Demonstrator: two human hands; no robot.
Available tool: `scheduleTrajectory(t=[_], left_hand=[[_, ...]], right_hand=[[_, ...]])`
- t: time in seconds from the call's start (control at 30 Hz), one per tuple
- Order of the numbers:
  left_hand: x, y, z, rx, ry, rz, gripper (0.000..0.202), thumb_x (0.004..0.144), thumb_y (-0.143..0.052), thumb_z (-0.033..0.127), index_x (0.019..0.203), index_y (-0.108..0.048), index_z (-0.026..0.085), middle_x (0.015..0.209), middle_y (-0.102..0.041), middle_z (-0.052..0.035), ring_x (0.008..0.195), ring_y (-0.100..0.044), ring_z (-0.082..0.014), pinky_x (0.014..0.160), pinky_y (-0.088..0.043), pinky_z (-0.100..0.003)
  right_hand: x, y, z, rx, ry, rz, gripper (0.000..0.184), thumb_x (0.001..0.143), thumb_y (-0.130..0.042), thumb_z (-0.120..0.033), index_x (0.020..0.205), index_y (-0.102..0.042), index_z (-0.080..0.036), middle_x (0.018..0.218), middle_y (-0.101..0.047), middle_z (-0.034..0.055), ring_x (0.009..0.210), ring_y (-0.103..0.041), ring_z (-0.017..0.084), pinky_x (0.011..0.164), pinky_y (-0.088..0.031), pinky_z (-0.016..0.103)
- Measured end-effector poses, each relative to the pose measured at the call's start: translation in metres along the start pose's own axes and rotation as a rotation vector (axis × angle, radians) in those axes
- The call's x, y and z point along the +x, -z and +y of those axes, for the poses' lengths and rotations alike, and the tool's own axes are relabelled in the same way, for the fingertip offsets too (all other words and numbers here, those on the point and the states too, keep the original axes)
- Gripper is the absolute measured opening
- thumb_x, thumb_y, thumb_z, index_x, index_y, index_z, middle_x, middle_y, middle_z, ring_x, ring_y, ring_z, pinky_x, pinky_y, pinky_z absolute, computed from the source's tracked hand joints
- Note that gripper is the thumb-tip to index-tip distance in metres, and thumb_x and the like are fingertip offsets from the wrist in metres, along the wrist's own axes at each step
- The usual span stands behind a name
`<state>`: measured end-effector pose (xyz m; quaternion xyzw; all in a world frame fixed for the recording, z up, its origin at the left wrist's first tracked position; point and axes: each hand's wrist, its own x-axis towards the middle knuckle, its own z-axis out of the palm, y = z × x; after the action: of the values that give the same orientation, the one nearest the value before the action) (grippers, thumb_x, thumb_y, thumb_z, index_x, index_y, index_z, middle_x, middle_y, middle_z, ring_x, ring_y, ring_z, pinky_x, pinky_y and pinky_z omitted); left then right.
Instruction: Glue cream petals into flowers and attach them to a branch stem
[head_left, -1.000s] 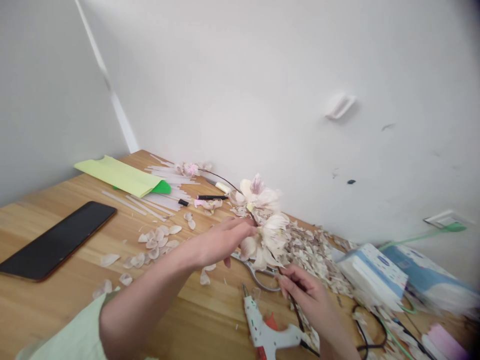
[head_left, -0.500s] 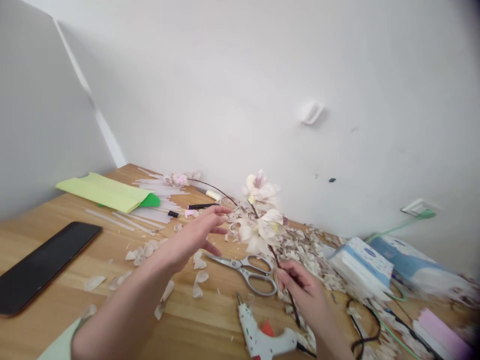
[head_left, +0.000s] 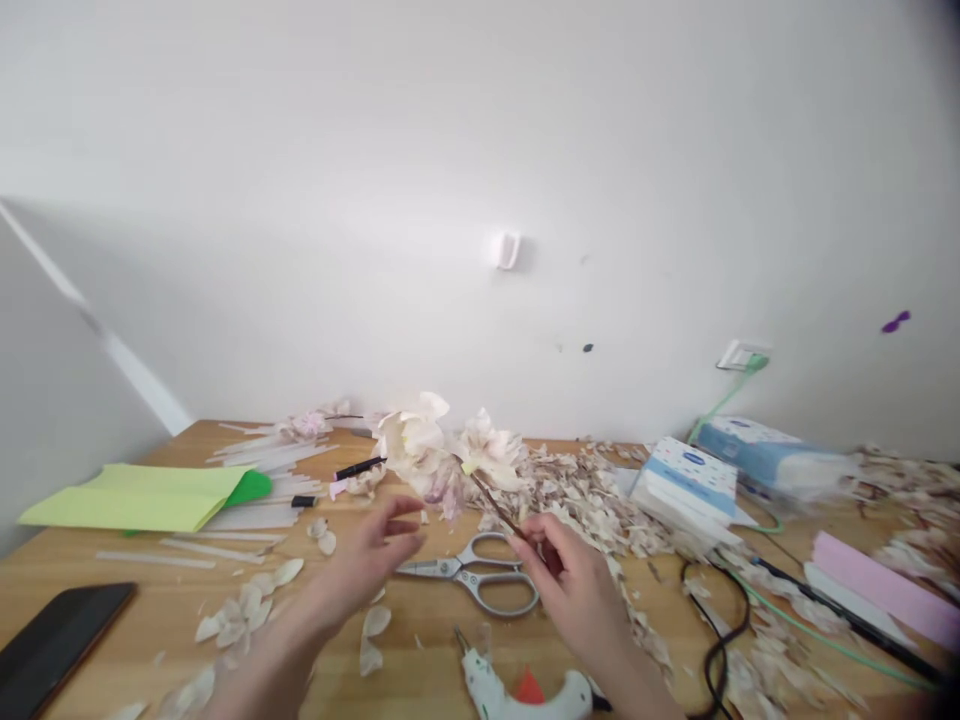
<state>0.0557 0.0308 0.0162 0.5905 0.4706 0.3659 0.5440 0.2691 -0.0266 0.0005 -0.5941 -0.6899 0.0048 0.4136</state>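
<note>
Tipped farther leftward since the earlier frame, the white blossom spray [head_left: 487,452] is held above the wooden tabletop [head_left: 420,690], its brown stem [head_left: 495,503] pinched between the thumb and fingers of the right hand [head_left: 574,580]. Nothing is seen to be grasped by the left hand [head_left: 371,550], which is held with loosely curved fingers below the blossoms. Metal scissors [head_left: 450,568] are laid between the hands, beyond a white glue gun [head_left: 487,687].
</note>
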Motion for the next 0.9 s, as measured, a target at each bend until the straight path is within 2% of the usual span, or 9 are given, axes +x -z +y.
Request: scheduleTrajectory(t=[0.07, 0.13, 0.23, 0.37, 0.53, 0.67, 0.77, 0.83, 0.9], left_hand=[[-0.001, -0.020, -0.008, -0.034, -0.030, -0.099, 0.037, 0.070, -0.063, 0.040, 0.098, -0.061, 0.016, 0.090, -0.067, -0.0096, 0.089, -0.061, -0.0242, 0.082, -0.046, -0.038], [-0.001, -0.040, -0.014, -0.121, -0.096, -0.192, 0.038, 0.069, -0.064, 0.041, 0.099, -0.062, 0.018, 0.102, -0.067, -0.0103, 0.095, -0.060, -0.0245, 0.083, -0.046, -0.037], [-0.001, -0.059, -0.015, -0.284, -0.175, -0.153, 0.040, 0.068, -0.066, 0.044, 0.100, -0.065, 0.020, 0.109, -0.066, -0.0105, 0.104, -0.058, -0.0254, 0.091, -0.044, -0.037], [-0.001, -0.063, -0.011, -0.353, -0.161, 0.007, 0.033, 0.065, -0.067, 0.045, 0.087, -0.071, 0.019, 0.096, -0.071, -0.0076, 0.097, -0.062, -0.0261, 0.089, -0.046, -0.037], [0.000, -0.057, -0.012, -0.338, -0.122, 0.049, 0.025, 0.069, -0.065, 0.041, 0.073, -0.071, 0.018, 0.079, -0.074, -0.0050, 0.083, -0.066, -0.0242, 0.082, -0.050, -0.035], [0.003, -0.035, -0.005, -0.424, -0.057, 0.161, 0.031, 0.063, -0.069, 0.044, 0.075, -0.069, 0.015, 0.078, -0.073, -0.0060, 0.076, -0.068, -0.0213, 0.077, -0.053, -0.033], [0.005, -0.012, 0.003, -0.438, -0.056, 0.243, 0.034, 0.062, -0.070, 0.044, 0.078, -0.068, 0.014, 0.077, -0.073, -0.0049, 0.072, -0.067, -0.0179, 0.072, -0.054, -0.029], [0.005, 0.000, 0.006, -0.430, -0.046, 0.247, 0.034, 0.062, -0.070, 0.045, 0.078, -0.068, 0.015, 0.076, -0.072, -0.0040, 0.071, -0.067, -0.0166, 0.068, -0.054, -0.027], [0.003, 0.005, 0.007, -0.414, -0.029, 0.219, 0.032, 0.063, -0.070, 0.045, 0.076, -0.068, 0.016, 0.075, -0.072, -0.0034, 0.070, -0.066, -0.0158, 0.063, -0.053, -0.025]], right_hand=[[0.000, -0.003, -0.004, 0.017, -0.003, 0.001, 0.015, 0.086, -0.047, -0.032, 0.078, -0.052, -0.022, 0.065, -0.060, -0.0003, 0.055, -0.055, 0.014, 0.053, -0.041, 0.024], [-0.001, -0.006, -0.008, 0.039, -0.006, -0.006, 0.014, 0.086, -0.046, -0.031, 0.077, -0.051, -0.022, 0.065, -0.060, -0.0004, 0.056, -0.056, 0.015, 0.053, -0.041, 0.024], [-0.004, -0.013, -0.012, 0.071, -0.023, -0.025, 0.014, 0.085, -0.045, -0.029, 0.075, -0.050, -0.021, 0.064, -0.060, -0.0002, 0.056, -0.056, 0.015, 0.052, -0.041, 0.024], [-0.009, -0.025, -0.017, 0.118, -0.051, -0.077, 0.016, 0.085, -0.047, -0.029, 0.072, -0.050, -0.021, 0.063, -0.059, -0.0006, 0.055, -0.055, 0.014, 0.051, -0.040, 0.024], [-0.008, -0.023, -0.023, 0.200, -0.099, -0.174, 0.010, 0.083, -0.051, -0.030, 0.079, -0.053, -0.021, 0.073, -0.063, 0.0021, 0.063, -0.058, 0.016, 0.056, -0.044, 0.025], [-0.006, 0.006, -0.010, 0.203, -0.163, -0.241, 0.019, 0.083, -0.051, -0.032, 0.100, -0.051, -0.022, 0.086, -0.063, 0.0032, 0.072, -0.059, 0.017, 0.065, -0.047, 0.028], [-0.018, 0.028, 0.009, 0.091, -0.182, -0.366, 0.016, 0.083, -0.045, -0.023, 0.096, -0.054, -0.024, 0.091, -0.063, 0.0039, 0.078, -0.059, 0.018, 0.071, -0.047, 0.030], [-0.033, 0.034, 0.017, 0.060, -0.121, -0.559, 0.035, 0.070, -0.049, -0.009, 0.100, -0.056, -0.026, 0.099, -0.063, 0.0040, 0.090, -0.059, 0.020, 0.079, -0.046, 0.031], [-0.051, 0.032, 0.020, -0.019, -0.044, -0.671, 0.054, 0.055, -0.049, -0.001, 0.101, -0.059, -0.027, 0.107, -0.062, 0.0030, 0.099, -0.057, 0.020, 0.083, -0.044, 0.027]])
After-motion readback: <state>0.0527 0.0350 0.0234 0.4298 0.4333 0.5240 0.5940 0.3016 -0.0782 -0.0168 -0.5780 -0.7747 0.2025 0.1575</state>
